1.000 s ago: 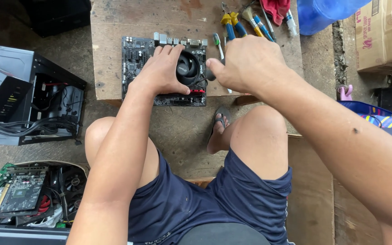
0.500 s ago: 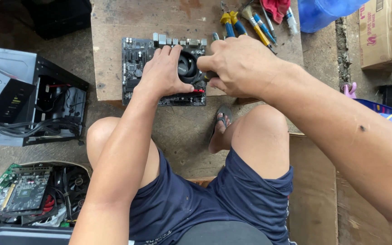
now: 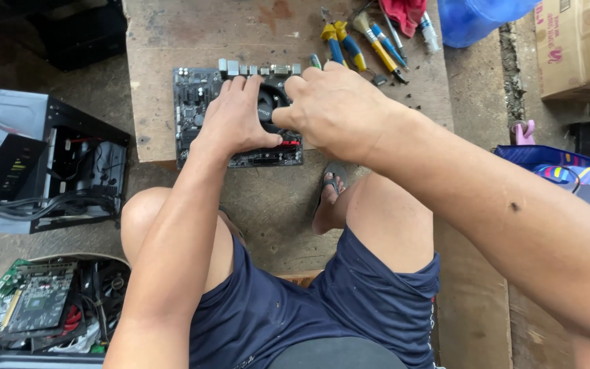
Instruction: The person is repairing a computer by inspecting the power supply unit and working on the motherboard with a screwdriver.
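Observation:
A black motherboard (image 3: 196, 102) lies flat on a low wooden board (image 3: 165, 41) in front of my knees. Its round black cooler fan (image 3: 268, 102) sits mid-board, mostly covered by my hands. My left hand (image 3: 237, 119) presses down on the board and the fan's left side, fingers spread over it. My right hand (image 3: 339, 109) reaches in from the right, fingers curled over the fan's right edge, thumb touching the left hand. Whether either hand grips the fan or only rests on it is hidden.
Screwdrivers and pliers with yellow and blue handles (image 3: 356, 41) lie behind the motherboard, beside a red cloth (image 3: 404, 14). An open computer case (image 3: 42, 164) lies at left, a box of circuit boards (image 3: 35, 301) at lower left. A cardboard box (image 3: 578, 48) stands at right.
My right hand has moved left from the board's right edge onto the cooler fan, meeting my left hand. The left hand has stayed on the motherboard.

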